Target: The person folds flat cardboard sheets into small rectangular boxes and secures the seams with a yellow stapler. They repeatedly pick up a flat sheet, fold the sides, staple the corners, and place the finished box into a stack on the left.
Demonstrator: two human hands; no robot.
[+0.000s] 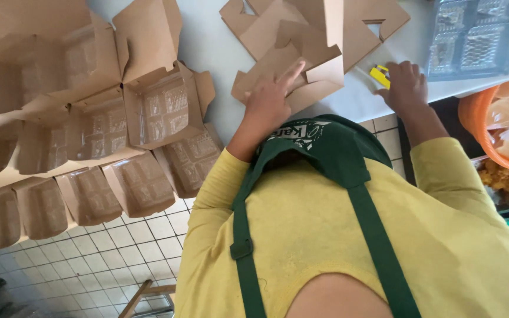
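Left hand (269, 100) is pressing flat, fingers spread, on the half-folded cardboard box (293, 65) on the counter (219, 41); right hand (406, 85), just right of the box, is closing its grip on a small yellow object (379, 75); steady pressure on the panel should be keeping the creases aligned.

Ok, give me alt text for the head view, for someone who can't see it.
A person's left hand presses a flat brown cardboard box blank on a pale table while the right hand touches a small yellow object. Opened brown cardboard boxes lie at left.
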